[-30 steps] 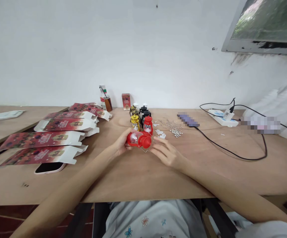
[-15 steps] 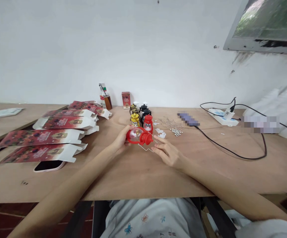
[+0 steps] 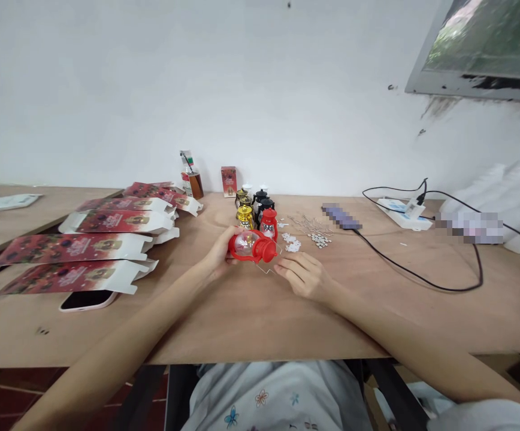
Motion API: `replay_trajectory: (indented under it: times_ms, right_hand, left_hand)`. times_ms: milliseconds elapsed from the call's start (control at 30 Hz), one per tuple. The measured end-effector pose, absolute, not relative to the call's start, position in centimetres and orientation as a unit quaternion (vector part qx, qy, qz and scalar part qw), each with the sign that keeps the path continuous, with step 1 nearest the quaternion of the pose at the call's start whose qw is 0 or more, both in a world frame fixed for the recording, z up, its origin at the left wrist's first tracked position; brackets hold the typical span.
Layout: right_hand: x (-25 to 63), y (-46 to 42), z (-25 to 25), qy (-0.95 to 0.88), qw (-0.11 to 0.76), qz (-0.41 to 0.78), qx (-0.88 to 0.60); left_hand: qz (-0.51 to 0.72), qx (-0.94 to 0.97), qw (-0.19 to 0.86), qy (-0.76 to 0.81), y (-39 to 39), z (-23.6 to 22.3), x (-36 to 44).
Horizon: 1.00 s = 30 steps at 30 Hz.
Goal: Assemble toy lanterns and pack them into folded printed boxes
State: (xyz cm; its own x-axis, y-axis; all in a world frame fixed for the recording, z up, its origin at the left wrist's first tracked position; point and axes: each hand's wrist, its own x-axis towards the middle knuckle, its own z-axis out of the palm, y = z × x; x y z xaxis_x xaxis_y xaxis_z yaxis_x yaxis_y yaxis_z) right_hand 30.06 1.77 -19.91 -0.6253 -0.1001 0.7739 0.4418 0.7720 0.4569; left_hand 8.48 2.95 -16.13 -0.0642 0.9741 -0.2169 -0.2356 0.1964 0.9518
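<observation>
A small red lantern point(image 3: 247, 244) with a clear globe lies on its side in my left hand point(image 3: 220, 254), whose fingers wrap round its base end. The lantern's top points right. My right hand point(image 3: 304, 274) pinches a thin bent wire handle point(image 3: 266, 271) beside that top; whether the wire's ends sit in the lantern is too fine to tell. Just behind stand another red lantern point(image 3: 268, 223), a gold lantern point(image 3: 245, 216) and several dark ones point(image 3: 265, 206).
Loose wire handles point(image 3: 309, 224), white tags point(image 3: 291, 242) and small round discs point(image 3: 320, 240) lie right of the lanterns. Flattened red boxes point(image 3: 80, 246) cover the left side, over a phone point(image 3: 88, 300). A purple device point(image 3: 341, 216) and a power strip point(image 3: 404, 214) trail cables at right.
My right hand's fingers have drawn closer together and slightly towards the lantern's top, and the wire handle has shifted with them. The left hand keeps the lantern nearly still.
</observation>
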Motion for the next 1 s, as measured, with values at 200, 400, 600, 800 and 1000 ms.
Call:
replay_trajectory:
  times_ms: [200,400,600,800,1000]
  right_hand:
    - [30.15,2.05,-20.19,-0.851,0.412,-0.308,-0.105]
    - [30.18,2.05,-20.18,-0.848,0.415,-0.309,-0.11]
    - [30.13,2.17,-20.32,-0.847,0.426,-0.3,-0.111]
    - [30.33,1.85,-19.69,-0.858,0.411,-0.288,-0.11]
    - [30.33,1.51,-19.59,-0.866,0.399,-0.276,-0.122]
  left_hand:
    - [0.518,0.359,0.589,0.506,2.95,-16.01,8.42]
    - [0.516,0.361,0.587,0.509,2.92,-15.84,8.34]
    - [0.518,0.348,0.588,0.515,3.03,-15.93,8.35]
    - [0.513,0.336,0.608,0.504,3.21,-16.2,8.25]
    - [0.513,0.344,0.58,0.531,3.26,-16.69,8.39]
